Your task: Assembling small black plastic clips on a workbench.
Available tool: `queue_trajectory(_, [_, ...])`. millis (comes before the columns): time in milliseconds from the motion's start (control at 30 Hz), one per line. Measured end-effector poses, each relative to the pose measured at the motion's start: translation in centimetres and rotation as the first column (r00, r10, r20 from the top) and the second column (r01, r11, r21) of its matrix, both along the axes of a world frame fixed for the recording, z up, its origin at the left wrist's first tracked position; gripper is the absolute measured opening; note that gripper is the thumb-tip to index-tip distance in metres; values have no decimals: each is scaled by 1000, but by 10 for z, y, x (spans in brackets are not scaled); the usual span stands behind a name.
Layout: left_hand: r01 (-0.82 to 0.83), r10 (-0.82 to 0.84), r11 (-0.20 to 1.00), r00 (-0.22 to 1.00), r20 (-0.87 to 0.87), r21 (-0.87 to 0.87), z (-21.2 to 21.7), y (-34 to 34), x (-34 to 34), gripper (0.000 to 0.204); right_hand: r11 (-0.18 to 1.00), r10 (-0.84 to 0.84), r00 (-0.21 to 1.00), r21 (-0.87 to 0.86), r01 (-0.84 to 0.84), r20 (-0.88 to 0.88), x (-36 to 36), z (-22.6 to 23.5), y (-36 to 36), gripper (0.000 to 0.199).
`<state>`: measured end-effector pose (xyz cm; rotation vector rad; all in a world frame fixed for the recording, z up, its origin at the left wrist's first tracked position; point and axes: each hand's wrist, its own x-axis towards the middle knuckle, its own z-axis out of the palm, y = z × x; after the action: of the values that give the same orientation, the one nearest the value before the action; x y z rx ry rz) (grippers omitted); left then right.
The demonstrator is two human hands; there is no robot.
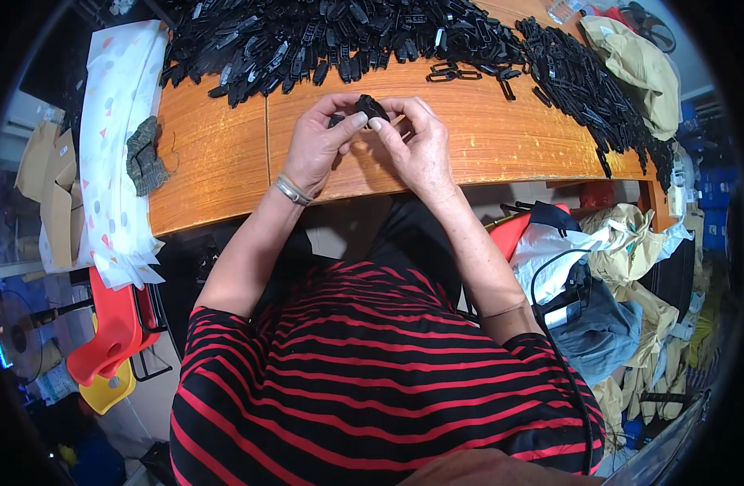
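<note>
Above the table's near edge, my left hand [318, 139] and my right hand [419, 146] meet with a small black plastic part [370, 106] pinched between them. Both thumbs press on its near side, and the fingers curl behind it. A bit of black also shows by my left palm; whether it belongs to the same piece I cannot tell. Beyond my hands lies a large heap of black plastic parts [331, 40], long and narrow. Several loose black frame-like pieces [454, 74] lie near the heap's front, right of my hands.
A second heap of slim black pieces [586, 89] runs down the right of the wooden table [218, 154]. At left lie a patterned white sheet [117, 97] and a dark grey cloth [146, 158]. A red chair [112, 332] stands lower left; bags [623, 235] crowd the right.
</note>
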<state>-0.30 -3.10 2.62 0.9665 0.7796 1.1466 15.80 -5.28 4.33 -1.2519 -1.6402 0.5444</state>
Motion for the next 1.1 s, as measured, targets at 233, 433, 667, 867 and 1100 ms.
queue_trajectory(233, [-61, 74, 993, 989, -127, 104, 4, -9, 4, 27, 999, -1, 1000, 45, 1, -2, -2, -7, -1, 20])
queue_trajectory(433, [-82, 121, 968, 981, -152, 238, 5, -22, 15, 21, 982, -77, 992, 182, 58, 98, -9, -11, -10, 33])
queue_trajectory(667, [144, -141, 980, 990, -29, 138, 11, -22, 5, 24, 996, 74, 995, 45, -77, 69, -20, -17, -23, 48])
queue_trajectory(867, [113, -117, 992, 991, -66, -63, 23, -38, -32, 26, 959, 221, 972, -199, -202, 80, -39, -11, -29, 47])
queue_trajectory(1100, [220, -194, 967, 301, -934, -130, 71, -99, -173, 18, 986, 152, 950, 29, -166, 271, 15, -25, 23, 28])
